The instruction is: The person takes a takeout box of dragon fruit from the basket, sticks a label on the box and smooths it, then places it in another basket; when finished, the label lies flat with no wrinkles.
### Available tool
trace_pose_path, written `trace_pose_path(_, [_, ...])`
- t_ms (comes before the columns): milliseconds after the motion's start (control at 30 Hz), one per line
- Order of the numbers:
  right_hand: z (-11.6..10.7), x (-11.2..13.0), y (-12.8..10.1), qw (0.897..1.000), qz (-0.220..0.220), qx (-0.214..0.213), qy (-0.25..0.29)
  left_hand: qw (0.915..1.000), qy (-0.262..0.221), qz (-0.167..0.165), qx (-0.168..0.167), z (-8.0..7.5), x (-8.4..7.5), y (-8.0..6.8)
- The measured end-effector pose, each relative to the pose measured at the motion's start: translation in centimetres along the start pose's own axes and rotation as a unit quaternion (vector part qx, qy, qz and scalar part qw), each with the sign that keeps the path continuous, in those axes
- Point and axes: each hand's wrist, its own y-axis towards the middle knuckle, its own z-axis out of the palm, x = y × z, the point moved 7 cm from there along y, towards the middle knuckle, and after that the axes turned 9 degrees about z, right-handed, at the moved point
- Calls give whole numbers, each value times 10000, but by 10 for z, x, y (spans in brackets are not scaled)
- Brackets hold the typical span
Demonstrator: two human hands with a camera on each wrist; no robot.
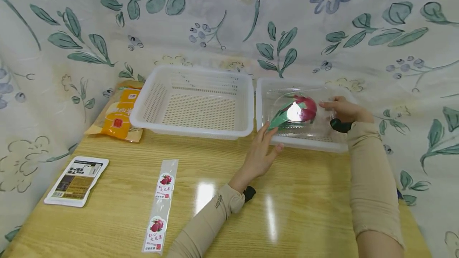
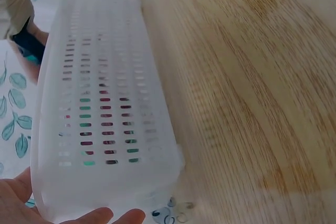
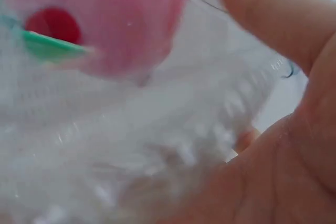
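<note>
A pink dragon fruit [image 1: 307,108] with green tips lies under clear plastic in a transparent box [image 1: 287,90], inside the right-hand white basket [image 1: 305,143]. At the box's right end my right hand [image 1: 342,108] grips its edge, thumb on the near side in the right wrist view [image 3: 273,17]. My left hand [image 1: 259,152], fingers spread and fairly straight, is at the basket's front left corner. Its fingertips reach the rim and the box's left end; whether they touch the box I cannot tell. Through the basket's slots in the left wrist view, pink and green show.
Left of it stands another white basket [image 1: 193,132]. An orange-and-clear food packet [image 1: 120,114] leans beside that. On the wooden table [image 1: 305,202] lie a white flat pack [image 1: 77,181] and a strip of dragon fruit stickers [image 1: 160,206]. Floral cloth [image 1: 222,7] hangs behind.
</note>
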Motion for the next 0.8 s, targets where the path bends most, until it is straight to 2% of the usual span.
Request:
trace_pose_path(200, [2,-2,-9,9997,77,96,-222,10000,-16,34,-24,0,0,0])
trace_pose_path(300, [2,-8,-10,9999,-2,68,-113,10000,-20,74,-52,-1,0,0])
trace_pose_path(500, [2,-21,-14,9985,-260,-37,474,10000,-78,47,-25,0,-1,1])
trace_pose_path(600, [1,-24,-21,9946,-379,-13,963,9999,-110,19,33,1,-1,1])
trace_pose_path(800, [2,-22,-40,9729,-751,97,2183,9998,-198,52,5,1,-2,5])
